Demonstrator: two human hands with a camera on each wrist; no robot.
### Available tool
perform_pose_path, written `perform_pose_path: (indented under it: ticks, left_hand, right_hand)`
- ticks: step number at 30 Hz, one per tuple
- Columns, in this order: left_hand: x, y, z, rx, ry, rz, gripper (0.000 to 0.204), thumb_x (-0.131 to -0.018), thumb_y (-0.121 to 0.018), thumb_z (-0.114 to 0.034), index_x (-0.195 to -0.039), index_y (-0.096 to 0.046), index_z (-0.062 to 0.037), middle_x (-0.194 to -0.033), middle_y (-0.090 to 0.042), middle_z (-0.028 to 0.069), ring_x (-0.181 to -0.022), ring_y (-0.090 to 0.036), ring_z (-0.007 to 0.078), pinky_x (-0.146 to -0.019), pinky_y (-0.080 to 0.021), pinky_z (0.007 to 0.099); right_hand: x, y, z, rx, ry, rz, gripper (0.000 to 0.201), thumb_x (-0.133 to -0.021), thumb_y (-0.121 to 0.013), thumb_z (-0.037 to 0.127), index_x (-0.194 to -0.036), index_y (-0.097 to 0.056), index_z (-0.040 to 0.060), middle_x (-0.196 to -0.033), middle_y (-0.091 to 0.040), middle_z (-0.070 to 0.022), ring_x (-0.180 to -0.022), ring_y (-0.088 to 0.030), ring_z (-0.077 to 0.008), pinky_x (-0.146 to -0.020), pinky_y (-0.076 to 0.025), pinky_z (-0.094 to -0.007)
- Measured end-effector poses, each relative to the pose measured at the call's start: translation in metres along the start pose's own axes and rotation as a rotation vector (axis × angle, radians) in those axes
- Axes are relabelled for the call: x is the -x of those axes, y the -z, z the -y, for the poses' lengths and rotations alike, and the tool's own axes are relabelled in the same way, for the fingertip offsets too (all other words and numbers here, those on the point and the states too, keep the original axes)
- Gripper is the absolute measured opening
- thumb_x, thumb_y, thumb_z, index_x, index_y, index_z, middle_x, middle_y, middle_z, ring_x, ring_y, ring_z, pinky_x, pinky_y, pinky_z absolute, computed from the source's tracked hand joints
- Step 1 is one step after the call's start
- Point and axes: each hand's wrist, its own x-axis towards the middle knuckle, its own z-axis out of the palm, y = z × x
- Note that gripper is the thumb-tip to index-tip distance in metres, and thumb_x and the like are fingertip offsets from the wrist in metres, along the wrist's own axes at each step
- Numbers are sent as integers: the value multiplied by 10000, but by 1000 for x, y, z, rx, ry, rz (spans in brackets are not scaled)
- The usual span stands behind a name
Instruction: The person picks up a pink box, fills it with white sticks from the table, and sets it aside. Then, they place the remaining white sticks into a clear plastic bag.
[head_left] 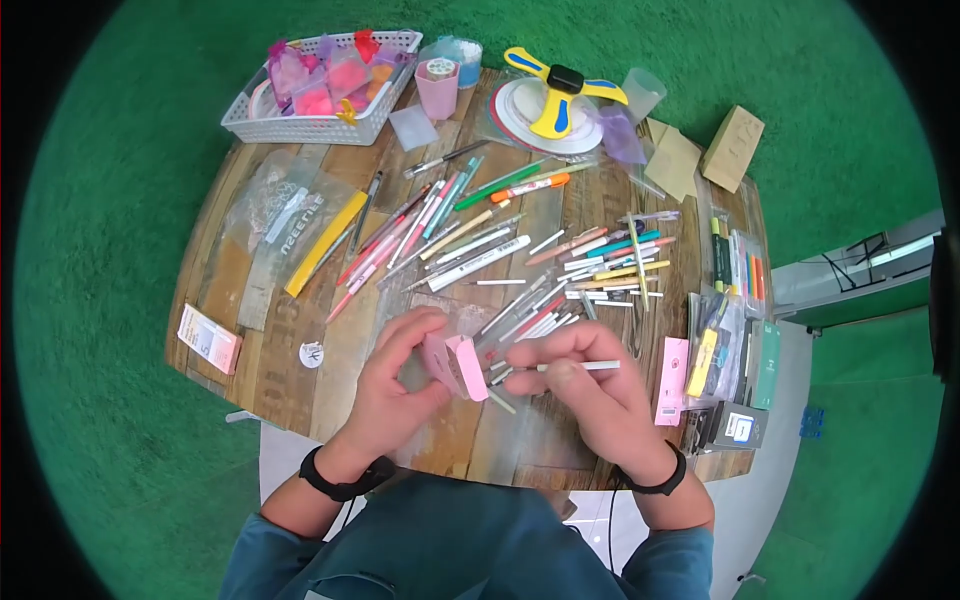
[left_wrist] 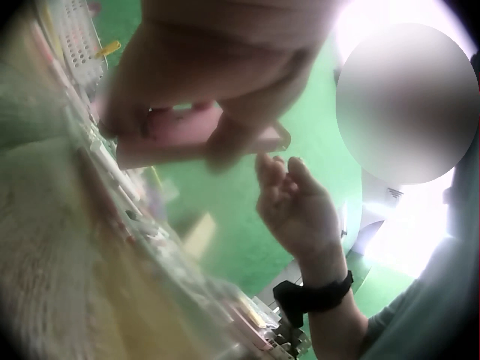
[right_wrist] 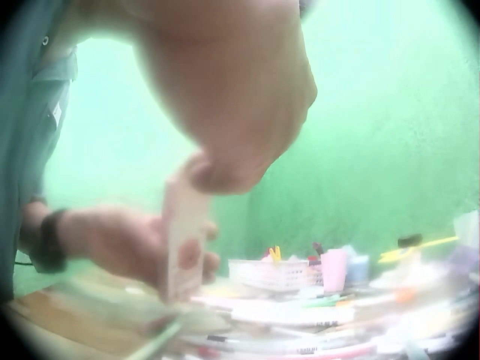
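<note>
My left hand (head_left: pixel 392 378) grips a small pink box (head_left: pixel 466 366) above the table's front part, its end facing my right hand. In the left wrist view the box (left_wrist: pixel 176 136) is held between thumb and fingers. Close by on the right, my right hand (head_left: pixel 598 402) pinches a slim white stick-like piece (head_left: pixel 594 366) between thumb and fingers; its kind is not clear. In the right wrist view the fingers come right at the upper end of the box (right_wrist: pixel 187 240), and the white piece is hidden there. Loose pens (head_left: pixel 533 325) lie beneath and beyond both hands.
Many pens and markers (head_left: pixel 480 262) spread over the wooden table (head_left: pixel 330 400). A white basket (head_left: pixel 370 128) and pink cup (head_left: pixel 438 95) stand at the back left. A yellow-blue three-armed object (head_left: pixel 553 125) lies on plates. Another pink box (head_left: pixel 672 380) lies right, a white-pink box (head_left: pixel 208 340) left.
</note>
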Motion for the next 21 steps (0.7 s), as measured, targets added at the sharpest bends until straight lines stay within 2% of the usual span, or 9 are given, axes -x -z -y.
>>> perform_pose_path:
  ticks: [1, 3, 4, 7, 11, 14, 17, 19, 21]
  left_hand:
    - [-1, -2, 1, -17, -14, -3, 728, -735, -843, -10, -1411, -579, -54, -1448, -545, 148, -1394, -497, 310, -1157, -392, 419]
    - [-5, -5, -4, -145, -66, -14, 715, -726, -807, 38, -1399, -586, -58, -1440, -539, 149, -1376, -513, 318, -1126, -424, 405]
    - [-6, -5, -8, -279, -112, -32, 708, -718, -771, 86, -1387, -593, -61, -1433, -533, 151, -1357, -528, 327, -1095, -456, 391]
    - [-7, -9, -16, -230, -96, -7, 717, -713, -788, 84, -1387, -593, -64, -1435, -528, 152, -1360, -525, 334, -1091, -460, 392]
    - [-11, -10, -21, -193, -107, 15, 720, -711, -804, 80, -1384, -596, -64, -1441, -523, 156, -1365, -520, 331, -1089, -461, 398]
    - [-12, -9, -18, -169, -114, 33, 720, -715, -804, 76, -1389, -593, -65, -1450, -517, 153, -1373, -514, 321, -1107, -444, 405]
    - [-7, -8, -12, -82, -67, 64, 724, -718, -799, 76, -1395, -591, -71, -1450, -520, 147, -1378, -508, 307, -1134, -416, 409]
    - [-1, -6, -3, 36, 33, 93, 743, -779, -861, -18, -1449, -540, -62, -1533, -460, 108, -1437, -444, 256, -1184, -359, 394]
    - [0, -8, -4, 35, 33, 62, 736, -743, -824, 35, -1424, -565, -68, -1491, -492, 124, -1411, -473, 276, -1171, -374, 400]
  right_hand:
    - [6, 0, 0, 0, -1, -8, 218, -1056, -586, 91, -1241, -582, -23, -1285, -664, -148, -1099, -666, -168, -977, -520, -331]
    - [15, -1, -1, 77, 294, 188, 239, -1065, -571, 107, -1260, -564, -31, -1314, -652, -183, -1154, -667, -226, -1036, -505, -394]
    - [14, -3, -2, 238, 365, 237, 234, -1068, -565, 205, -1138, -608, -14, -1237, -678, -248, -1055, -713, -291, -968, -544, -424]
    - [6, -12, 1, 538, 483, 276, 322, -1057, -598, 254, -1216, -652, -21, -1227, -676, -225, -1011, -713, -287, -913, -550, -394]
    - [0, -7, 2, 568, 443, 173, 359, -1035, -635, 252, -1283, -676, -3, -1217, -674, -185, -960, -702, -266, -869, -548, -373]
    - [1, -2, 9, 767, 534, 130, 336, -1023, -639, 200, -1302, -677, 18, -1224, -668, -169, -930, -690, -229, -819, -545, -370]
    - [6, -2, 9, 723, 414, 123, 355, -959, -698, 112, -1304, -668, 36, -1301, -644, -168, -1090, -659, -295, -910, -539, -388]
    - [9, -4, 8, 799, 579, 68, 361, -914, -749, 110, -1260, -682, 34, -1201, -692, -145, -1055, -674, -305, -884, -549, -384]
    - [12, -11, 12, 796, 596, 28, 322, -876, -785, 112, -1178, -714, 23, -1118, -717, -133, -965, -686, -306, -851, -552, -379]
